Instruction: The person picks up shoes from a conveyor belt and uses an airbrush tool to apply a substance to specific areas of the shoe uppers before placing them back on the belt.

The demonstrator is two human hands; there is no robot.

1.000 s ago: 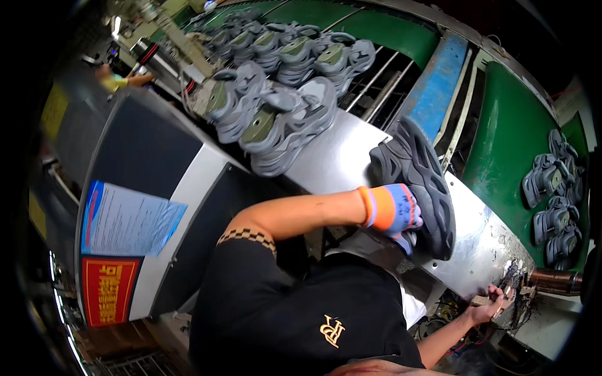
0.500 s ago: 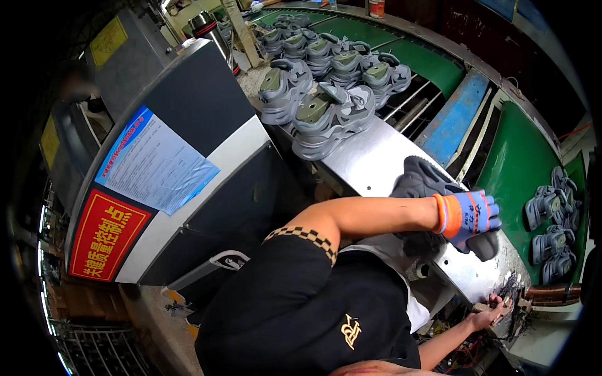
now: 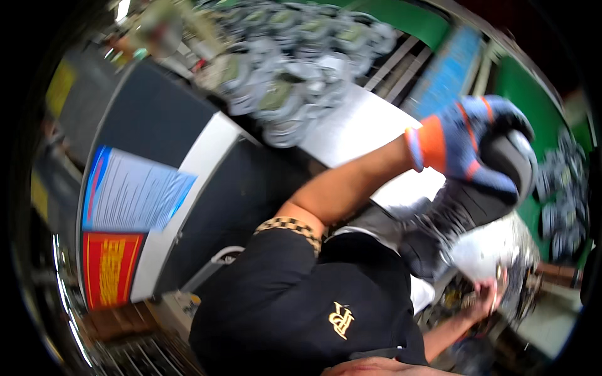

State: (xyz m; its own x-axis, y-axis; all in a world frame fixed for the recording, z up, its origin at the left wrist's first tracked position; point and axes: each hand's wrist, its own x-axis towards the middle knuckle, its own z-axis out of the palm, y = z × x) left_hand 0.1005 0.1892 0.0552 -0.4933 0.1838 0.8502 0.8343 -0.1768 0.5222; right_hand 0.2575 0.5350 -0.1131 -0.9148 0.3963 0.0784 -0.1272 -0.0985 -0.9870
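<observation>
Shoe, dark grey and chunky with a thick black sole, is lifted above the shiny metal table. A left hand in a blue and orange glove is wrapped tight around its sole end. Under the shoe, the bare right hand reaches down; I cannot tell if it grips anything. Past the table lies a pile of grey shoes.
</observation>
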